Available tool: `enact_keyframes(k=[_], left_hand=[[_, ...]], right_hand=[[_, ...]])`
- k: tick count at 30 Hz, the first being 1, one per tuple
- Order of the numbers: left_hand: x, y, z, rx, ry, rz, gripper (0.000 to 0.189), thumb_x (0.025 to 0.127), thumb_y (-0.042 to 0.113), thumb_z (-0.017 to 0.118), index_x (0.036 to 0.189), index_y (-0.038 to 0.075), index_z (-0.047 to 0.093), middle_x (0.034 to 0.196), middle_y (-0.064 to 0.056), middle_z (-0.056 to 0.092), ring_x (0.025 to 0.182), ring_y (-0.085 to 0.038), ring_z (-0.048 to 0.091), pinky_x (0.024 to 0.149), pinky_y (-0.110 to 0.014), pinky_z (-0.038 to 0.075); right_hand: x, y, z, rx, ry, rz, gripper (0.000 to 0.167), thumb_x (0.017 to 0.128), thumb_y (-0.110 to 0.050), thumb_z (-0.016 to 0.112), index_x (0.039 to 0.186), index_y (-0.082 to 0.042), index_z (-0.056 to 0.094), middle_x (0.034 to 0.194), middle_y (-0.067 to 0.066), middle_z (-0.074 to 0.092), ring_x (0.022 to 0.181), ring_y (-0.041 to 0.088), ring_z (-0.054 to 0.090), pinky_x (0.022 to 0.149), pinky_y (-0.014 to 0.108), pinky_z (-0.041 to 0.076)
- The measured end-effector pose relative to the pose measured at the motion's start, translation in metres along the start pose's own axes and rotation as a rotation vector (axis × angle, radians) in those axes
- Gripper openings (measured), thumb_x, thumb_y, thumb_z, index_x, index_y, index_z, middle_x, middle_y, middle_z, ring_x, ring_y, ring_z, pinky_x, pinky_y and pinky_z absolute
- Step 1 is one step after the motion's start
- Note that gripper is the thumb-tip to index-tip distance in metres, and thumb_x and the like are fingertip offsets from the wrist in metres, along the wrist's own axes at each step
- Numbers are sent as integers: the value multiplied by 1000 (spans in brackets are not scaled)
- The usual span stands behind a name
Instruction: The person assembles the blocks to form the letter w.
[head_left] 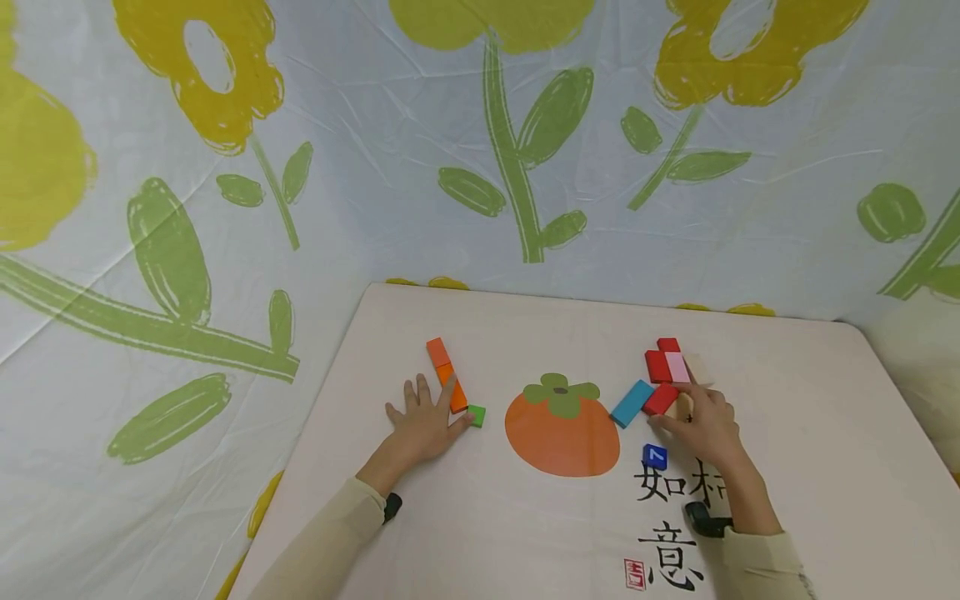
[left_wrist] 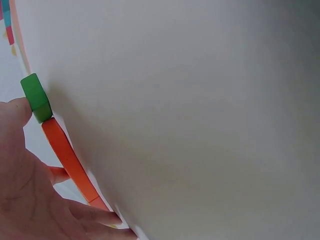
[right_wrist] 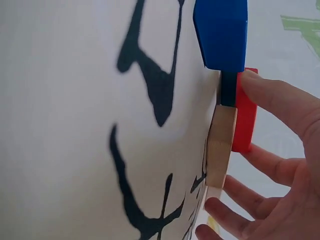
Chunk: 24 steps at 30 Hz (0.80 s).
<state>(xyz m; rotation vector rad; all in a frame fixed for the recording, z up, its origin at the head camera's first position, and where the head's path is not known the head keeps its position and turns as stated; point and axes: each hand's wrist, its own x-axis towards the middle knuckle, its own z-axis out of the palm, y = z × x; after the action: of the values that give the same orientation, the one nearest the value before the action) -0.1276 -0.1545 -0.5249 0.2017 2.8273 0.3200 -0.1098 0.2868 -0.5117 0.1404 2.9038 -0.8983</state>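
My left hand lies on the table with fingers spread. Its thumb touches a small green block, and its index finger rests on an orange block. The green block stands at the end of that orange block in the left wrist view. With thumb and index finger, my right hand pinches a red block at its ends. That red block sits above a natural wood block and overlaps the end of a light blue block. My other right fingers reach past the wood block.
A second, lighter orange block continues the left row. Beyond my right hand are another red block, a small red block and a pink block. A dark blue block marked 7 lies nearer. The tablecloth bears a printed persimmon.
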Motion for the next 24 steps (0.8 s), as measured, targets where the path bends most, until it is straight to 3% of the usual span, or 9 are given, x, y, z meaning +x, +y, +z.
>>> enact_keyframes(k=[12,19,24], left_hand=[[-1,1,-2,17,-3,-1,85,97,68,42,162,21,16,157,-39,12,143,-59,8,97,-84,15],[0,1,-2,6,-9,-1,85,97,68,43,162,21,16,157,-38,11,143,-59,7,97,-84,14],[0,1,-3,2,-11,-8,84,97,67,43,162,21,16,157,-38,11,143,-58,7,97,-84,14]], right_hand=[[1,-18,-1,57,24,-35,78,87,-33,78,141,10,42,140,42,30,128,61,25,87,77,38],[8,-40,4,80,45,-145,71,86,-23,80,138,11,44,131,35,48,127,54,31,90,71,41],[13,-56,12,97,12,-167,69,88,-25,78,139,9,45,137,36,41,127,53,32,92,71,41]])
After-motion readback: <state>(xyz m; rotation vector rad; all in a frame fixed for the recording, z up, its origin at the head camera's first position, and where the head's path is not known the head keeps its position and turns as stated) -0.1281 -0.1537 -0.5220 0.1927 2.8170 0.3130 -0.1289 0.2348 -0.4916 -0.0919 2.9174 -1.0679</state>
